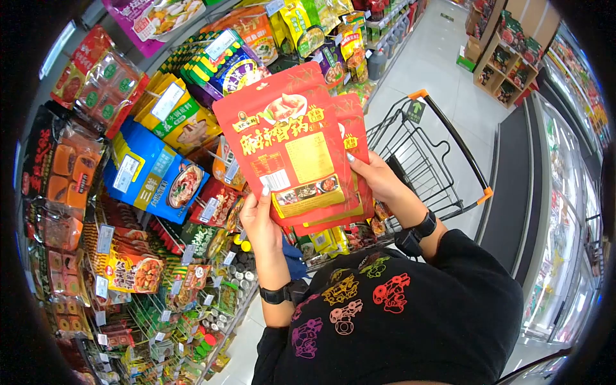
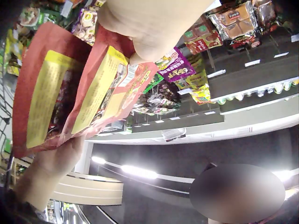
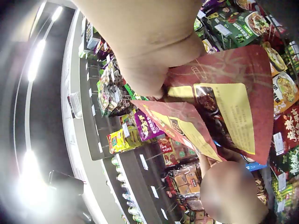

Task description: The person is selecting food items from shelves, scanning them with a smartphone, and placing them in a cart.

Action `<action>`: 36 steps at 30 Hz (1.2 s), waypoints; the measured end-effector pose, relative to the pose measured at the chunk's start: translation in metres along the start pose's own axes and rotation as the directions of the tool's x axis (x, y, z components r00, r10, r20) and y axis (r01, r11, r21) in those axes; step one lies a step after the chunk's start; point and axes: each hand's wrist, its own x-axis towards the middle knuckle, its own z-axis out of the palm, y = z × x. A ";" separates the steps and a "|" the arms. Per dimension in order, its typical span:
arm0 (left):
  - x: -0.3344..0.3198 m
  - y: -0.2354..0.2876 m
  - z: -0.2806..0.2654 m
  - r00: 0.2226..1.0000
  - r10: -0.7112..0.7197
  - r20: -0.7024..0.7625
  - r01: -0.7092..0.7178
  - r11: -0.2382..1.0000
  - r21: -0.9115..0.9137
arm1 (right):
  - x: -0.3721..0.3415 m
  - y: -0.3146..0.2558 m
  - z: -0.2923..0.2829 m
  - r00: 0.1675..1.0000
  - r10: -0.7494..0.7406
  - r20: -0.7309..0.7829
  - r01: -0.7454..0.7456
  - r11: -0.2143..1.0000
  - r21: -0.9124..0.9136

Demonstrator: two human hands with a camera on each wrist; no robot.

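Two red pouches, overlapping, are held up in front of the shelves. The front red pouch (image 1: 301, 151) shows its printed side with a yellow panel and barcode; the left hand (image 1: 260, 218) pinches its lower left edge, thumb on the front. The rear red pouch (image 1: 359, 128) shows at the right, where the right hand (image 1: 378, 176) grips the pouches' right edge with its thumb in front. In the left wrist view the pouches (image 2: 42, 93) fan apart, with the left hand (image 2: 149, 23) above. The right wrist view shows the right hand (image 3: 149, 51) over the pouches (image 3: 233, 102).
Shelves hang with a blue packet (image 1: 157, 170), yellow packets (image 1: 179, 119) and many others at the left. A black shopping cart (image 1: 443, 160) with orange corners stands at the right on the tiled floor (image 1: 420, 70). A freezer case (image 1: 558, 212) lines the far right.
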 end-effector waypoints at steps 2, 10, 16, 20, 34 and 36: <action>0.000 -0.002 -0.002 1.000 -0.011 -0.002 0.011 1.000 -0.010 | 0.001 0.003 -0.001 1.000 -0.004 -0.004 0.004 1.000 0.013; 0.005 -0.004 -0.016 0.996 0.090 -0.013 -0.089 0.994 0.065 | 0.000 -0.009 -0.009 0.990 0.010 -0.139 0.005 0.995 0.104; 0.021 0.021 -0.058 0.949 0.279 -0.146 -0.234 0.935 0.266 | -0.004 -0.024 -0.022 0.984 -0.059 -0.170 0.085 0.985 0.147; 0.020 0.028 -0.061 0.930 0.350 -0.110 -0.280 0.871 0.403 | -0.005 -0.026 -0.024 0.983 -0.067 -0.172 0.093 0.985 0.148; 0.020 0.000 -0.058 0.988 0.154 0.007 -0.151 0.953 0.262 | 0.004 -0.013 -0.024 0.982 -0.010 -0.189 0.068 0.951 0.300; 0.019 -0.003 -0.053 0.996 0.092 0.000 -0.091 0.979 0.183 | 0.008 -0.007 -0.028 0.993 -0.020 -0.119 0.066 0.914 0.401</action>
